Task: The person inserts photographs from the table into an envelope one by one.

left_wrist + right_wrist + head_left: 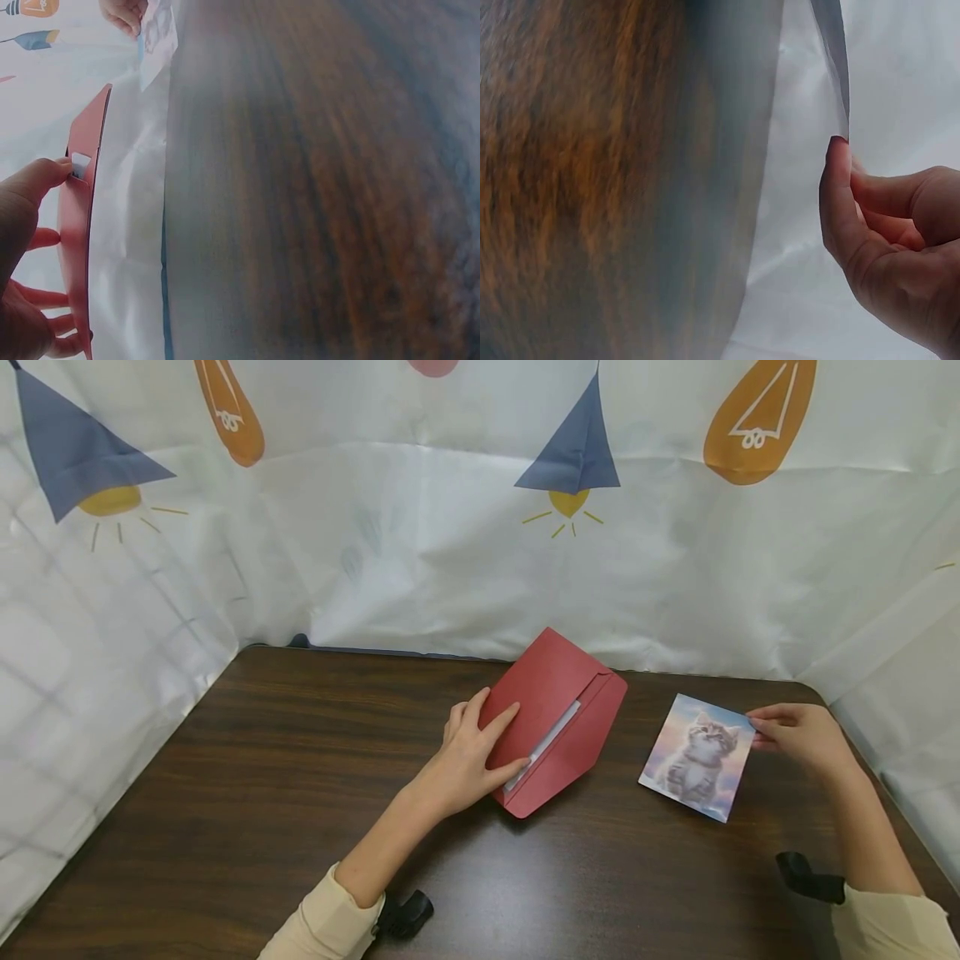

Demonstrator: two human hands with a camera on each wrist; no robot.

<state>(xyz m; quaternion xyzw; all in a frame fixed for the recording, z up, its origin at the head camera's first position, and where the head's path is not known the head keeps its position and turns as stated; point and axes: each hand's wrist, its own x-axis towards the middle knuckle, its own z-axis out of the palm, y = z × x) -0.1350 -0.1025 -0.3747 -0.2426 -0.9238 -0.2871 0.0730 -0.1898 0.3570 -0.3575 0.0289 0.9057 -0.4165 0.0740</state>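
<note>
In the head view my left hand (471, 760) holds a red envelope (551, 693) tilted over the middle of the table. Its thumb lies by the envelope's long slit, where a white edge (555, 732) shows; other fingers spread over the face and the left edge. From the left wrist, the envelope (76, 210) is seen nearly edge-on, with the thumb at the slit. Off to the right, my right hand (802, 735) pinches a kitten picture card (697, 760) by its upper right corner. The right wrist view has the card (835, 60) edge-on between thumb and fingers.
A dark wood table (247, 793) extends beneath both hands. Behind it and at the sides hangs a white sheet (420, 552) printed with lamps and bulbs. Black wrist mounts (405, 914) sit at both cream sleeves.
</note>
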